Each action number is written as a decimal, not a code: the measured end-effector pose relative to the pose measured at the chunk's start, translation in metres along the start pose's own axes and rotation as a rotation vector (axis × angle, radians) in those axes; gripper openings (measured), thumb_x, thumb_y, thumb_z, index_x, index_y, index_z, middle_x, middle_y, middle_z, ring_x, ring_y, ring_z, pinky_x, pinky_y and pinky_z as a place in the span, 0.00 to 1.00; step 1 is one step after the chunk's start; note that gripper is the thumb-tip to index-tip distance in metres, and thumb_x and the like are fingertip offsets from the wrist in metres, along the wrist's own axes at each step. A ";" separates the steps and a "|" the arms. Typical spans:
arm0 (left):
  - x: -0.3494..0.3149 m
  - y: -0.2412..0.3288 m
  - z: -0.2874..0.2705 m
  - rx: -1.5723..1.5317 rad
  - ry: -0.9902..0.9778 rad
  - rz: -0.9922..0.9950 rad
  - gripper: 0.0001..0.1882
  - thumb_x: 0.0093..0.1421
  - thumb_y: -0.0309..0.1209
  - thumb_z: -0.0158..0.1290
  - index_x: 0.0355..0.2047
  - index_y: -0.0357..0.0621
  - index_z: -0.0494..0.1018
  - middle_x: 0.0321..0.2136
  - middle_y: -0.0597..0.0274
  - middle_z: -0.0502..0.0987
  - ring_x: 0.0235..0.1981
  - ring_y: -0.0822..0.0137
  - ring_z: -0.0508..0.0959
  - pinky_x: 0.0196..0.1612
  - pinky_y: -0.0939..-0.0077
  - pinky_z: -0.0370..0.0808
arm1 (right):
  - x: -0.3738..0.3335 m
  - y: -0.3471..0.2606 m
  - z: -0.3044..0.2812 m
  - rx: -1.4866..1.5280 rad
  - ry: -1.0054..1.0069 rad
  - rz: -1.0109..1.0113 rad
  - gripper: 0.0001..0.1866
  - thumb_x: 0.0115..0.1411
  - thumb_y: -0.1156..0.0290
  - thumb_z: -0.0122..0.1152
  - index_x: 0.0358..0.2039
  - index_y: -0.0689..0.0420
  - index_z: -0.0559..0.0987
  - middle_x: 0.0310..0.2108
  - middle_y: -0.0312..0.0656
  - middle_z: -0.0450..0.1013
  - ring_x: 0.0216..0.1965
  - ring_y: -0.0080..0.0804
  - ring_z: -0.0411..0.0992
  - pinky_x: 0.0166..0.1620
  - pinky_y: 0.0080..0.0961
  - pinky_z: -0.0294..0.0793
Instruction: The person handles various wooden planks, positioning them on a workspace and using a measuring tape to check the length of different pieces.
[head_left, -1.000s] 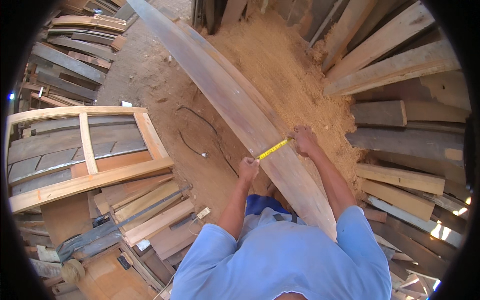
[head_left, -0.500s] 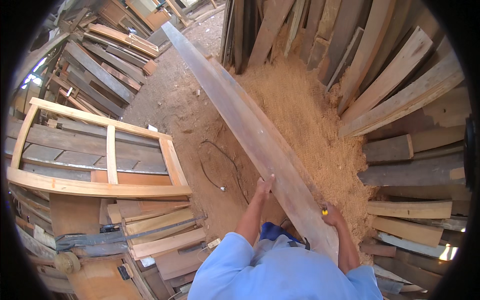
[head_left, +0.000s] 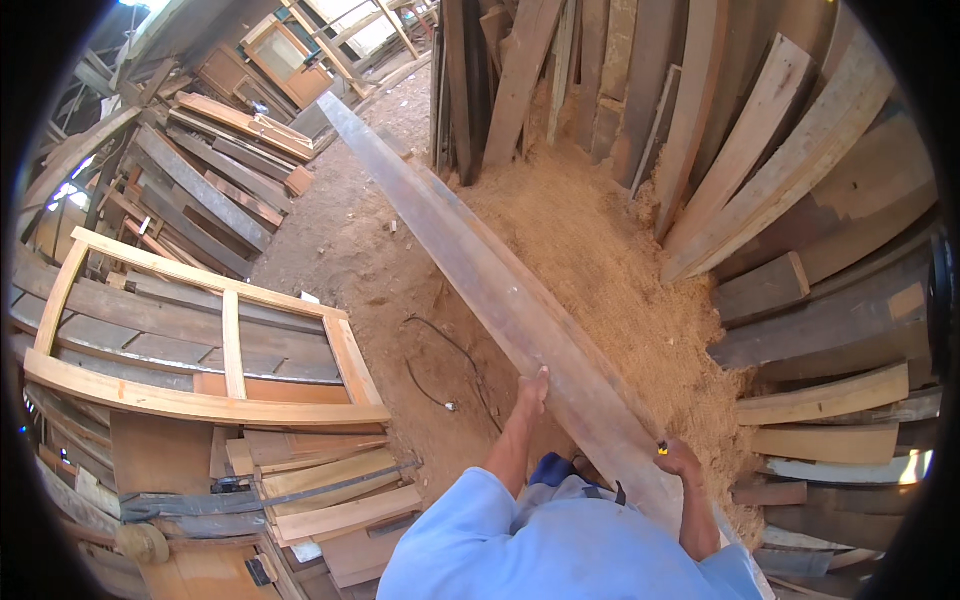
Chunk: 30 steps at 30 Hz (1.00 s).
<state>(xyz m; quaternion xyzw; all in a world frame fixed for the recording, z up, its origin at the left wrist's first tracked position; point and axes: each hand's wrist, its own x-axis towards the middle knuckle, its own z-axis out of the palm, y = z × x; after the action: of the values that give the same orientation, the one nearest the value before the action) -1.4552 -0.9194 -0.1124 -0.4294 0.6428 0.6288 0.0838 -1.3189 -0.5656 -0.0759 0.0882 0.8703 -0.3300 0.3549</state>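
A long, wide, weathered wooden plank (head_left: 500, 312) slants from beside my body at the lower right to the far upper left. My left hand (head_left: 534, 390) is closed on its left edge, thumb lying over the top face. At the opposite edge, closer to my body, my right hand (head_left: 681, 458) is closed around a small yellow and black tool (head_left: 662, 448), too small to make out fully. That hand rests against the plank's edge; its fingers are partly hidden. The plank's near end runs down beside my blue shirt.
Sawdust (head_left: 590, 270) covers the ground right of the plank. Boards (head_left: 745, 140) lean upright at the back right, and more lie stacked at the right. A pale wooden frame (head_left: 232, 340) rests on stacked wood at left. A dark cable (head_left: 450, 340) lies on the dirt.
The whole view has shifted slightly, showing more of the far background. Both hands keep about the same places on the plank.
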 end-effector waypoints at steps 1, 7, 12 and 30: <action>-0.007 -0.001 0.008 0.045 0.028 -0.043 0.28 0.63 0.36 0.59 0.56 0.26 0.67 0.49 0.47 0.77 0.47 0.57 0.78 0.49 0.59 0.76 | -0.008 0.005 -0.005 0.019 0.013 0.020 0.26 0.46 0.66 0.61 0.48 0.57 0.77 0.45 0.53 0.77 0.49 0.48 0.75 0.52 0.37 0.74; -0.002 -0.087 0.013 -0.030 -0.073 0.015 0.28 0.63 0.38 0.59 0.53 0.25 0.70 0.48 0.43 0.78 0.46 0.57 0.80 0.47 0.64 0.76 | -0.040 0.036 -0.010 0.010 0.024 0.118 0.24 0.45 0.66 0.61 0.45 0.58 0.76 0.42 0.51 0.78 0.46 0.46 0.76 0.48 0.36 0.74; -0.026 -0.092 0.027 0.118 -0.099 0.028 0.25 0.63 0.38 0.60 0.49 0.25 0.74 0.44 0.43 0.80 0.43 0.57 0.81 0.46 0.64 0.76 | -0.041 0.066 0.006 -0.021 0.027 0.194 0.25 0.44 0.65 0.61 0.46 0.56 0.76 0.42 0.52 0.78 0.46 0.46 0.76 0.49 0.35 0.75; 0.034 -0.012 -0.027 -0.244 -0.281 -0.168 0.23 0.63 0.42 0.59 0.53 0.41 0.71 0.50 0.56 0.77 0.48 0.55 0.78 0.49 0.53 0.76 | -0.074 0.105 0.062 -0.078 0.339 0.324 0.27 0.45 0.68 0.65 0.49 0.59 0.76 0.45 0.54 0.76 0.51 0.53 0.72 0.54 0.42 0.70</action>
<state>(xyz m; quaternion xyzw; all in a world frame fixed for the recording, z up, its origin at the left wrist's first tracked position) -1.4569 -0.9567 -0.1378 -0.3963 0.5058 0.7466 0.1722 -1.1890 -0.5190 -0.1121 0.2671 0.9040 -0.2155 0.2549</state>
